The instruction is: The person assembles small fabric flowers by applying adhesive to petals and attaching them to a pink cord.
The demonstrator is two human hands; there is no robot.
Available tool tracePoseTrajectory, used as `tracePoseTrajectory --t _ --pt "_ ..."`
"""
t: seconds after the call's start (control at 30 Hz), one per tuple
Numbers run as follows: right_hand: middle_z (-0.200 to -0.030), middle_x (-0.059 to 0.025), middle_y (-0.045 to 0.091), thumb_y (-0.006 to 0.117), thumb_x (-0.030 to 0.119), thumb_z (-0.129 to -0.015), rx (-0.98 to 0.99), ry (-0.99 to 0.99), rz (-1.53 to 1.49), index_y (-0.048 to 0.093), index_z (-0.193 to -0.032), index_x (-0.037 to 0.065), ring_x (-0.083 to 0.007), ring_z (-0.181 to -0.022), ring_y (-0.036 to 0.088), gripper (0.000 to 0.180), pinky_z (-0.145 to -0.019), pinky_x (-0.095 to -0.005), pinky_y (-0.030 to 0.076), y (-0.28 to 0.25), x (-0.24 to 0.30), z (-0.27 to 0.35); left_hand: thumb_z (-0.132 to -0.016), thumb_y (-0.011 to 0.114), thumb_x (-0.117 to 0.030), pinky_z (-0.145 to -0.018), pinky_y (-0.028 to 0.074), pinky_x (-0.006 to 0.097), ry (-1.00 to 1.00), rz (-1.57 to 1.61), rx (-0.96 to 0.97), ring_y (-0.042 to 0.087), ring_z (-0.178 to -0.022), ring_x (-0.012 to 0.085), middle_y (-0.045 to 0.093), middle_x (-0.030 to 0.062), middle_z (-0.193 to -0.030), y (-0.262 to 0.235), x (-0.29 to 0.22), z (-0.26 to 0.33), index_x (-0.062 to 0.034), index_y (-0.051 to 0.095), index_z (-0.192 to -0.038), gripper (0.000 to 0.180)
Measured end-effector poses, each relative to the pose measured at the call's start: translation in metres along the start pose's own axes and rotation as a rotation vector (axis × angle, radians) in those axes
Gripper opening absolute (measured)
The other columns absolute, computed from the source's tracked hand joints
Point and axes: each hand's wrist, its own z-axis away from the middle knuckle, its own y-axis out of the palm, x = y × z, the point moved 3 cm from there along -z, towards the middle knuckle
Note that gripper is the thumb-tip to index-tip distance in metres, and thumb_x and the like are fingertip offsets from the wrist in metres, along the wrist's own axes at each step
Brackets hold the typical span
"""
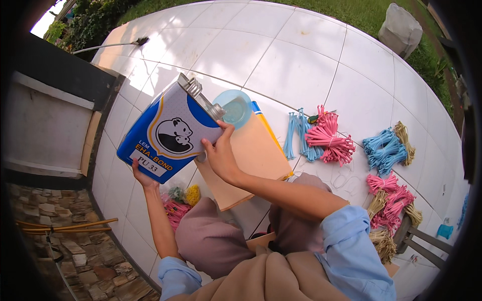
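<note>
A rectangular metal tin with a blue and white label and an animal drawing is tilted between my hands. My left hand supports its bottom edge from below. Against its right side, near the top, my right hand is pressed with bent fingers. The tin's round metal spout leans over the near-left rim of a translucent blue bowl. Whether any liquid runs out cannot be seen. Under the bowl's near side lies a tan board or stack of sheets, with a blue and yellow edge showing along its right.
On the white tiled floor, bundles of pink stems, blue stems and tan stems lie to the right. A yellow bundle sits by my left knee. A wooden stool-like frame stands at the right; a dark-framed wall borders the left.
</note>
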Motion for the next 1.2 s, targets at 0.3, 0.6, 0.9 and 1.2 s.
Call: tracePoseTrajectory --t 0.3,0.6,0.9,1.2 --pt "-0.125 -0.0234 0.034 0.048 -0.002 -0.088 0.018 -0.068 0.186 0.017 -0.126 0.001 -0.0275 -0.094 0.056 0.049 -0.08 -0.0348 0.047 0.003 -0.01 0.007 -0.079 0.057 -0.043 -0.078 0.05 0.036 -0.056 0.085 -0.065 0.06 -0.094 0.0237 0.059 0.0102 -0.109 -0.015 0.017 0.011 -0.0043 0.047 -0.121 0.058" --pt "-0.127 -0.025 0.034 0.047 -0.001 -0.088 0.024 -0.078 0.224 0.02 -0.127 0.001 -0.0246 -0.084 0.056 0.047 -0.078 -0.0339 0.045 0.002 0.001 0.013 -0.082 0.052 -0.046 -0.081 0.049 0.037 -0.067 0.072 -0.049 0.057 -0.1 0.0232 0.056 0.0089 -0.114 -0.019 0.023 0.015 -0.0063 0.044 -0.125 0.059" --pt "-0.131 -0.0248 0.033 0.046 -0.001 -0.088 0.016 -0.079 0.209 0.021 -0.128 0.002 -0.0269 -0.092 0.055 0.047 -0.083 -0.0354 0.043 0.001 0.005 0.013 -0.081 0.054 -0.047 -0.083 0.048 0.037 -0.069 0.08 -0.026 0.056 -0.101 0.0228 0.055 0.0083 -0.114 -0.018 0.025 0.015 -0.0063 0.044 -0.125 0.061" --pt "-0.128 -0.0256 0.037 0.045 -0.001 -0.088 -0.013 -0.085 0.252 0.022 -0.128 0.003 -0.0349 -0.104 0.053 0.046 -0.086 -0.0389 0.042 0.001 0.001 0.011 -0.083 0.054 -0.044 -0.084 0.047 0.037 -0.094 0.106 -0.023 0.057 -0.1 0.0224 0.056 0.0084 -0.114 -0.008 0.02 0.021 -0.0064 0.044 -0.124 0.057"
